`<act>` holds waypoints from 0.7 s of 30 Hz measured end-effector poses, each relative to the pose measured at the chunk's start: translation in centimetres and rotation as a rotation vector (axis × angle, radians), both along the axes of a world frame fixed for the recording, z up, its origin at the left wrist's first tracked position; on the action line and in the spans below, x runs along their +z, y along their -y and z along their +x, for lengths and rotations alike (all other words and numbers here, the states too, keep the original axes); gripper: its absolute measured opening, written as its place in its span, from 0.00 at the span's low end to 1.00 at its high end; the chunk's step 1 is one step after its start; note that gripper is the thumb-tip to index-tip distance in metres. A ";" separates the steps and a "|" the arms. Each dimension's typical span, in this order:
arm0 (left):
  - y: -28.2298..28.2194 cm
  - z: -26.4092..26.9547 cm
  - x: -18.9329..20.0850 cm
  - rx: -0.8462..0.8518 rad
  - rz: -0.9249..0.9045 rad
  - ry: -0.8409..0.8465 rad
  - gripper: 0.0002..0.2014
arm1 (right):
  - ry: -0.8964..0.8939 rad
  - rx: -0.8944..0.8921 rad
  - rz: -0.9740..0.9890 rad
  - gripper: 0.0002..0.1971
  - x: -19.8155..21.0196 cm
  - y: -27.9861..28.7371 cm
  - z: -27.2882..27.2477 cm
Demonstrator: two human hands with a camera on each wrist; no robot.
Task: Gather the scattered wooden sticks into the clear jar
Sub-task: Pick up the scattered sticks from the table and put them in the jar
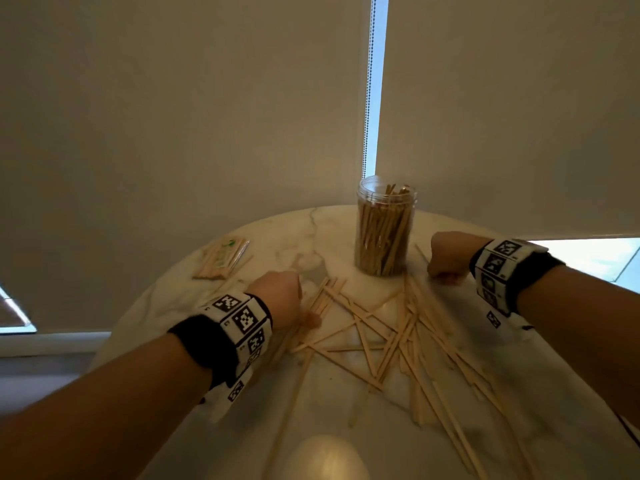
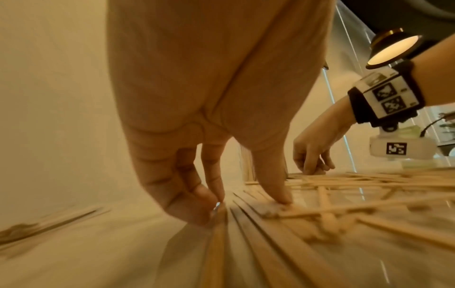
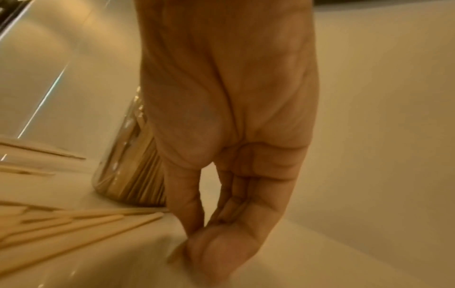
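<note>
A clear jar (image 1: 384,233) packed with upright wooden sticks stands at the back of a round marble table (image 1: 332,400). Many loose wooden sticks (image 1: 381,327) lie criss-crossed in front of it. My left hand (image 1: 280,292) is down at the pile's left edge. Its thumb (image 2: 283,196) presses on sticks while the other fingers (image 2: 209,206) touch the table beside a row of them. My right hand (image 1: 445,268) is just right of the jar (image 3: 128,175). Its thumb and fingers (image 3: 221,239) pinch together at the tabletop on what looks like a thin stick.
A flat packet of sticks (image 1: 221,258) lies at the table's far left. Roller blinds hang close behind the table, with a bead chain (image 1: 369,98) above the jar. The table edge curves near both forearms. A lit lamp (image 2: 391,48) hangs overhead.
</note>
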State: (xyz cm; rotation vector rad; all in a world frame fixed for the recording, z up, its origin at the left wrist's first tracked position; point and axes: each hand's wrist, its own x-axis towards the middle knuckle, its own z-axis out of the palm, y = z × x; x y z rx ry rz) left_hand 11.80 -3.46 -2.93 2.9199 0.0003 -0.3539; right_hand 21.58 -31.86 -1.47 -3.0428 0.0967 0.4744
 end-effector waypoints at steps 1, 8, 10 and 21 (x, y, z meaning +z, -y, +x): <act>0.2 -0.3 -0.2 -0.003 -0.008 0.012 0.29 | -0.041 -0.026 0.028 0.14 0.0 0.4 -0.8; 4.2 -2.8 -1.0 -0.102 0.051 0.078 0.23 | -0.161 -0.020 0.165 0.19 0.7 -1.0 -9.1; 4.9 -3.0 -0.7 -0.101 0.081 0.088 0.20 | -0.141 0.035 0.152 0.29 0.8 -2.4 -11.1; 4.8 -2.5 -0.3 -0.003 0.059 0.067 0.17 | -0.025 -0.007 0.247 0.09 0.0 -3.4 -13.2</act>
